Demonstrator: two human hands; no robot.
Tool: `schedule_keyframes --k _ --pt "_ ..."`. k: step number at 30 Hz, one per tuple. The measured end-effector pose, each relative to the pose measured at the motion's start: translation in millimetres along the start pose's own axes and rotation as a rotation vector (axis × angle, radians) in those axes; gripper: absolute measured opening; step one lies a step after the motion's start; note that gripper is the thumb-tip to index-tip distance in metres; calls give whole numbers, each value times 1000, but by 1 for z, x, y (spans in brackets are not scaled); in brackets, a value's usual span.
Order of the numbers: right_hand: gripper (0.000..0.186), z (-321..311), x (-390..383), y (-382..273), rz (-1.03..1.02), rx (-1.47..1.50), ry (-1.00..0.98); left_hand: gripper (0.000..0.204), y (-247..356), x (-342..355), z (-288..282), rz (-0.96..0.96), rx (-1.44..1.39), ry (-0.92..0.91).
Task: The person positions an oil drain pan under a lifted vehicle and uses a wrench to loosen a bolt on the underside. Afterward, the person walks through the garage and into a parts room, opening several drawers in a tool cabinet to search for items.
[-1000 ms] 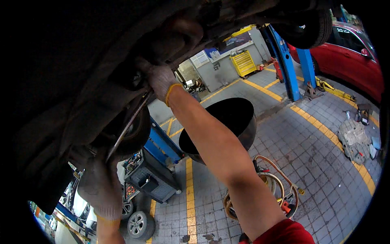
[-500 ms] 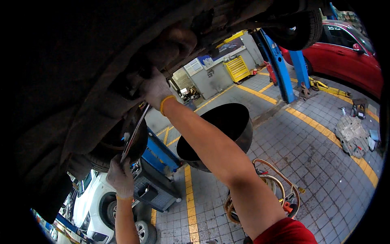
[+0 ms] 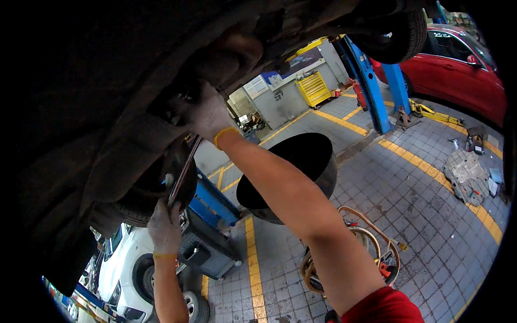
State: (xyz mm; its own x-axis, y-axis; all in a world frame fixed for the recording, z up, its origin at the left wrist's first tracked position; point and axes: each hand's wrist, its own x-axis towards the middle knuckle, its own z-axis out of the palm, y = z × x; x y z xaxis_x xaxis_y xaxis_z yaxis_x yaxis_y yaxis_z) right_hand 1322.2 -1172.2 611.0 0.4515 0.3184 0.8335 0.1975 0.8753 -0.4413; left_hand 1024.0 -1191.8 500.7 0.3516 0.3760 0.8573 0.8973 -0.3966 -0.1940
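Grey-gloved left hand (image 3: 164, 229): grip wrapped around the lower end of a long metal bar (image 3: 187, 167). Metal bar: one, slanted, rising from the left hand to the vehicle underside (image 3: 116, 134), upper end lost in shadow by the right wrist. Right hand (image 3: 211, 113): gloved, raised against the underside beside a rounded dark part (image 3: 245, 51); fingers shaded, grip state cannot be told.

Change noted: against one second ago, the left hand sits higher and closer to the right, bar steeper; little altered over the last half second. Right hand keeps its place. Judged: the bar has swung about its upper end, with the right hand likely steadying it there.

Outward: large black bowl (image 3: 327, 180), behind the right forearm (image 3: 274, 183); grey tool trolley (image 3: 212, 258), below the bar; coiled hose (image 3: 371, 222) on tiled floor (image 3: 431, 231); flat grey panel (image 3: 466, 172), near the floor's right edge; yellow drawer cabinet (image 3: 314, 90), by the floor's far edge; red car (image 3: 458, 86), upper right; white car (image 3: 121, 269), lower left.
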Motion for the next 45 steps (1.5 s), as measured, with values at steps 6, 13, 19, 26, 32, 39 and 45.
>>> schedule_keyframes --k 6,13,19,26,32,39,45 --pt "64 -4 3 2 170 428 -149 32 85 -9 -131 142 412 134" --pt "63 -7 9 8 313 472 -350 40 95 1 -150 250 555 276" --pt "73 25 19 40 -33 -76 3 27 2 -6 -41 115 -55 247" --pt "85 19 -10 3 -19 -107 67 36 -45 21 102 12 -140 145" --pt "76 15 0 15 59 121 77 36 32 10 -63 -166 14 -139" --pt "61 0 14 17 196 430 -116 35 97 0 -134 67 342 186" --pt "76 18 -8 -7 38 -84 -1 35 2 -10 10 -38 -198 97"
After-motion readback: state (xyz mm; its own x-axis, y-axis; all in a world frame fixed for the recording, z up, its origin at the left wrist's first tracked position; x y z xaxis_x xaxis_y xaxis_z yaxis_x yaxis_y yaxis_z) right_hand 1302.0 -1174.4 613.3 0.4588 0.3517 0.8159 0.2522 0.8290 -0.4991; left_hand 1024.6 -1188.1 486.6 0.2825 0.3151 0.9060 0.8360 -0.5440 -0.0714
